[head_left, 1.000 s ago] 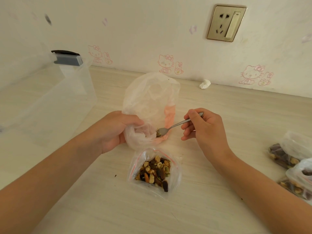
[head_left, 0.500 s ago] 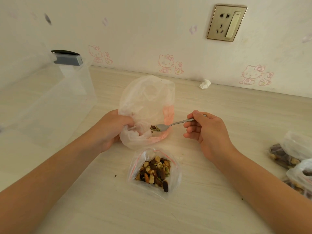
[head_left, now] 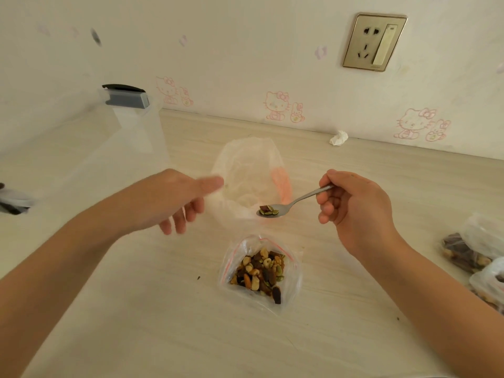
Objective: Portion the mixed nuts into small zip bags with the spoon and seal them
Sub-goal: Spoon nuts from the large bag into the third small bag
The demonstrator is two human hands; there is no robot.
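Head view of a light wood-grain desk [head_left: 136, 309] set against a white wall. The right hand [head_left: 354, 211] grips the handle end of a metal spoon [head_left: 300, 199], its fingers [head_left: 326, 199] curled round the stem. The spoon bowl points left and is held above the desk, between the two bags in the middle of the view. It carries a few green seeds and one dark piece [head_left: 268, 210].

The left hand [head_left: 174, 203] is blurred by motion. Its fingers [head_left: 191, 211] are loose and extended, grasping nothing. The thumb tip lies at the left edge of a large thin plastic bag [head_left: 245, 173], though contact cannot be told. That bag is crumpled, with a pink patch on its right side, and stands on the desk behind the spoon.

Nearer the camera lies a small zip bag [head_left: 291, 279] with a red stripe at its mouth – the mouth is open and faces away. It holds mixed nuts [head_left: 259, 271]. A dark crumb [head_left: 199, 277] sits on the desk just to its left.

Filled bags [head_left: 469, 246] lie at the right edge. A clear storage box [head_left: 81, 159] with a grey latch [head_left: 126, 98] stands at the left. On the wall are a brass-framed socket [head_left: 375, 42] and cartoon cat stickers [head_left: 276, 105] – below them, at the desk's far edge, a crumpled tissue [head_left: 339, 137]
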